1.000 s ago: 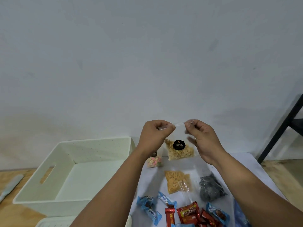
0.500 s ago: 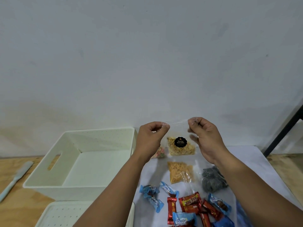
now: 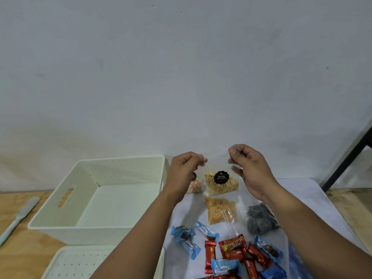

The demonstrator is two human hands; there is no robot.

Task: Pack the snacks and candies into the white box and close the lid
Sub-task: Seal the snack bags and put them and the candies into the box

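— Anything in the white box (image 3: 112,200) yet?
— Looks bare. Its lid (image 3: 84,262) lies in front of it.
— The hands?
— Left hand (image 3: 184,170) and right hand (image 3: 248,168) each pinch a top corner of the nut bag (image 3: 220,183), right of the box. Next, probably carry it left and lower it in.

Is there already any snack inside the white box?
No, the white box shows only its bare floor, while the nut bag hangs between the left hand and right hand.
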